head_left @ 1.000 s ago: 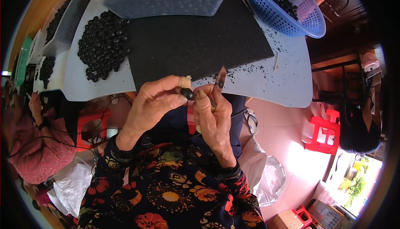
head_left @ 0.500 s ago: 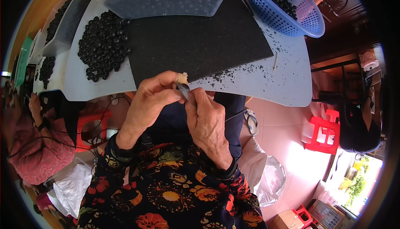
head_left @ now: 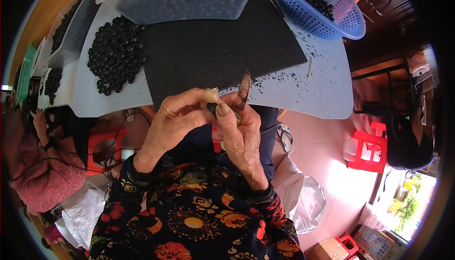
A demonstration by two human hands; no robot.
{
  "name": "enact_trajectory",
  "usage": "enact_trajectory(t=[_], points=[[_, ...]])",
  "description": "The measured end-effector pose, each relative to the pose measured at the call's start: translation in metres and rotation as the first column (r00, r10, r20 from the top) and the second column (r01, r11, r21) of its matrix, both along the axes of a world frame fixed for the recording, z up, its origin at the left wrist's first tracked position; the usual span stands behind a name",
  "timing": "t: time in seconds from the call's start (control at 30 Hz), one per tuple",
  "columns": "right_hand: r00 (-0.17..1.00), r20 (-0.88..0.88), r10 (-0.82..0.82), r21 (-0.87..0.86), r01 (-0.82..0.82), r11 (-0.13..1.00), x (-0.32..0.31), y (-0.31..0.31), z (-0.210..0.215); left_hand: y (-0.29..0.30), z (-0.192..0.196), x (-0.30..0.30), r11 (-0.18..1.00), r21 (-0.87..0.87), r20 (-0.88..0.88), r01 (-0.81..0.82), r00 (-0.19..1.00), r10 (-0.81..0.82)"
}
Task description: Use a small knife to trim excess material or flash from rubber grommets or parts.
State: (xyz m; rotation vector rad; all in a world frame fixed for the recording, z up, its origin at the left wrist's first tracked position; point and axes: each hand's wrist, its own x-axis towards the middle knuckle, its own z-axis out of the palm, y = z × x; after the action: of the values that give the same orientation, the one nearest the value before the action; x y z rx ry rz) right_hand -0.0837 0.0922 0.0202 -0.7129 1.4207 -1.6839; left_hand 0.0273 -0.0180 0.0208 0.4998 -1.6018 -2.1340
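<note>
While left hand (head_left: 177, 113) is pinching black piece (head_left: 211, 107), right hand (head_left: 242, 137) is gripping knife (head_left: 244, 87) just rightward, tip pointing away.

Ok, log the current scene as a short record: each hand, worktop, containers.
Left hand: pinching a small black piece; tan finger wrap on one finger
Right hand: gripping a knife, blade tip pointing away from the person
Worktop: black mat on a pale table
Left of mat: pile of holed black pieces
Far side: translucent plastic bin, black contents
Far right: perforated blue basket, black contents
</note>
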Motion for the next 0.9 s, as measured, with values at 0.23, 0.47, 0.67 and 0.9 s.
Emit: enact_trajectory(t=[0.23, 0.47, 0.67, 0.9], points=[[0.958, 0.273, 0.087, -0.143, -0.049, 0.989, -0.001, 0.004, -0.004, -0.005, -0.002, 0.002, 0.991, 0.101, -0.049, 0.088, 0.995, -0.084], [0.946, 0.325, 0.004, -0.110, 0.033, 0.993, 0.004, 0.009, -0.008, 0.006, -0.002, -0.003, 0.954, 0.291, -0.122, 0.066, 0.992, -0.032], [0.926, -0.336, -0.174, -0.177, 0.119, 0.977, 0.009, 0.009, 0.009, 0.008, 0.003, 0.000, 0.982, 0.169, -0.010, 0.085, 0.996, -0.084], [0.985, -0.159, -0.067, -0.096, 0.052, 0.994, 0.011, 0.004, -0.007, 0.019, 0.002, 0.001, 0.979, 0.192, 0.073, -0.066, 0.996, 0.052]])
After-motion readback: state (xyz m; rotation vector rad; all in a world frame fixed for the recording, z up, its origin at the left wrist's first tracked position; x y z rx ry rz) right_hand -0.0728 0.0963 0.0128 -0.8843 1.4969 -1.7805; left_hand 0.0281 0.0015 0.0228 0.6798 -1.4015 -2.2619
